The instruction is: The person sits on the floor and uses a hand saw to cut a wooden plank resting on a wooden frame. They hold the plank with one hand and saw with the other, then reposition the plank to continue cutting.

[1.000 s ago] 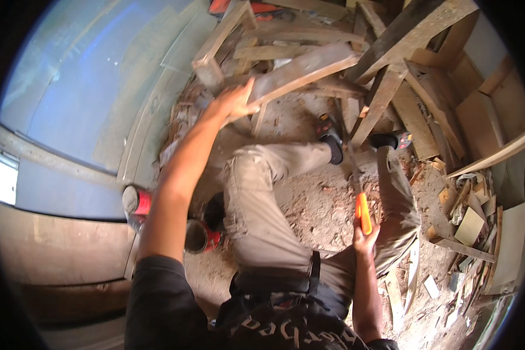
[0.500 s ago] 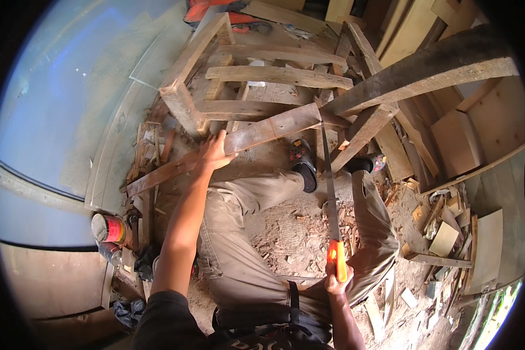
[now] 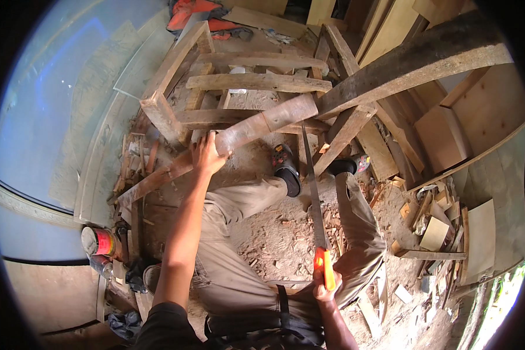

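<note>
A long brown plank [image 3: 248, 129] lies aslant across the near side of a low wooden frame [image 3: 256, 80], its right end next to a thick dark beam [image 3: 414, 70]. My left hand [image 3: 209, 156] is closed round the plank near its middle, thumb on the near side. Low in front of me, my right hand [image 3: 325, 287] grips the orange handle of a handsaw [image 3: 315, 204]. The saw's blade points away from me, and its tip is by the plank's near edge, a little short of the right end. Whether tip and wood touch, I cannot tell.
My legs [image 3: 233, 256] are spread on a dirt floor strewn with wood chips. Offcuts [image 3: 434, 233] are heaped at the right. Paint cans [image 3: 97, 241] stand at the left beside large glass-like sheets [image 3: 52, 116]. Boards [image 3: 385, 35] lean at the far right.
The plank has shifted to the right and its end is turned differently. The saw's tip, earlier at the plank's end, is now below its near edge. The whole view has swung slightly.
</note>
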A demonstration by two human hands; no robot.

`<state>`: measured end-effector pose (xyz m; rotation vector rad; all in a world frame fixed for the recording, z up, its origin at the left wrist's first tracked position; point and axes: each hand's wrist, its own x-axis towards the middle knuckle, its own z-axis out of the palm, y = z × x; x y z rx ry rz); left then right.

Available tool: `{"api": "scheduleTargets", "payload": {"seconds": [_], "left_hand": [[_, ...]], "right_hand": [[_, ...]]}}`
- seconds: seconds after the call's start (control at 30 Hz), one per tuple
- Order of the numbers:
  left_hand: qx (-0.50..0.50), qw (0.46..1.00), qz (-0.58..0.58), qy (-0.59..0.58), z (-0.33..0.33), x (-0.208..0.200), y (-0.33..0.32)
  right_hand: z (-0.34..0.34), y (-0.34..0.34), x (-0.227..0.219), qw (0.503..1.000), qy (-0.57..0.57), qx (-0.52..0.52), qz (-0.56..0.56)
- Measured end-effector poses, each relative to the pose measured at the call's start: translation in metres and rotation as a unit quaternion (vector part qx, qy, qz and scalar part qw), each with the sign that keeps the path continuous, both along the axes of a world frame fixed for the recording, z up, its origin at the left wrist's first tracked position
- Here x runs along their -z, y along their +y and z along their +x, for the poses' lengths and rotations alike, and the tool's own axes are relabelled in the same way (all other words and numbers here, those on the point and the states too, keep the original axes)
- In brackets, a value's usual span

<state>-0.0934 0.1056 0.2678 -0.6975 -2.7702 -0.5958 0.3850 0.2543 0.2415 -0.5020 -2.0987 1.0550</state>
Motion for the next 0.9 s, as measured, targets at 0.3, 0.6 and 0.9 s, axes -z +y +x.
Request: {"api": "scheduleTargets", "payload": {"seconds": [0.3, 0.6, 0.9], "left_hand": [[-0.017, 0.999, 0.045, 0.025, 0.013, 0.017, 0.011], [-0.072, 0.992, 0.101, 0.037, 0.001, -0.009, 0.012], [-0.036, 0.998, -0.014, -0.046, 0.001, 0.010, 0.021]], "right_hand": [[-0.016, 0.001, -0.004, 0.999, -0.002, -0.034, -0.008], [-0.015, -0.005, -0.014, 0.999, 0.017, -0.041, 0.014], [-0.030, -0.012, -0.021, 0.998, 0.002, -0.059, -0.024]]}}
